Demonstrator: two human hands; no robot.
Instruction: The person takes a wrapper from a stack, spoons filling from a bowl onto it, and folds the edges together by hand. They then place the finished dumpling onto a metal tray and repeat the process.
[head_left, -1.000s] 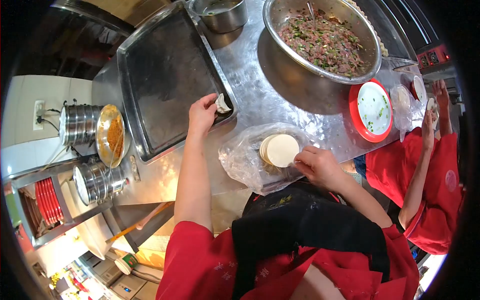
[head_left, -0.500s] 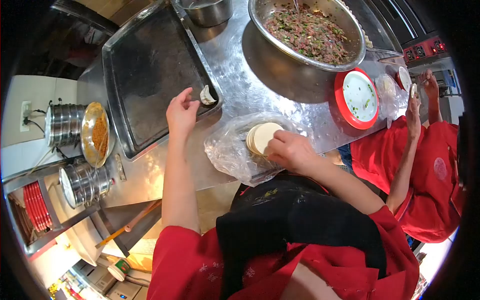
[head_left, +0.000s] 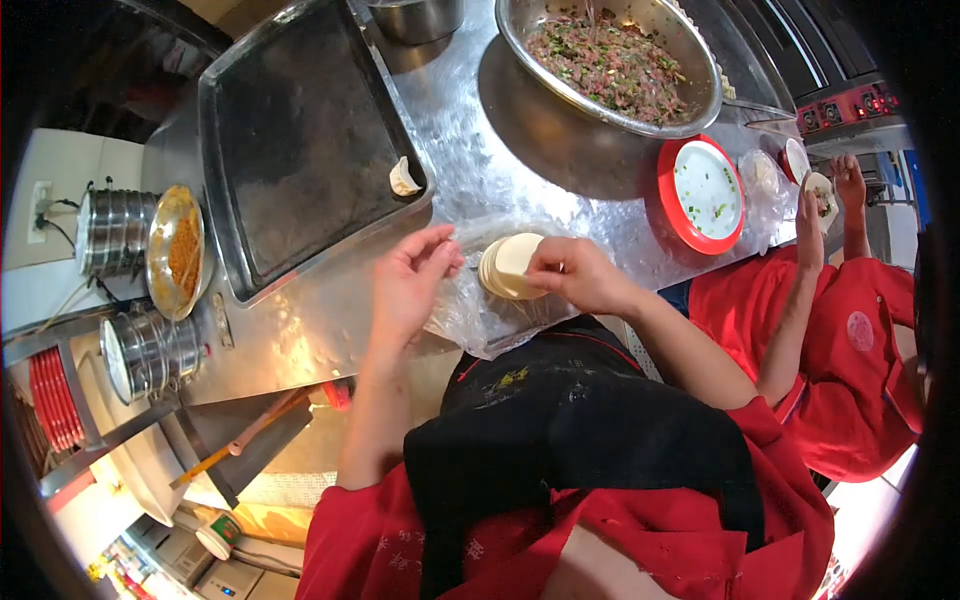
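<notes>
A stack of round, pale dumpling wrappers lies on a crumpled clear plastic bag at the table's front edge. My right hand pinches the right edge of the top wrapper, thumb and forefinger together. To the left of the stack, my left hand is held over the bag's edge, fingers apart and nothing in it. One folded dumpling sits in the near right corner of a dark metal tray.
A big steel bowl of minced filling stands at the back. Right of the wrappers is a red-rimmed plate with green bits. A co-worker's hand holds a filled wrapper. Steel canisters stand at the left.
My left hand has moved from beside the dumpling in the tray toward the wrapper stack. My right hand stays at the stack's edge, its fingers now pinching more clearly. The view shifted slightly.
</notes>
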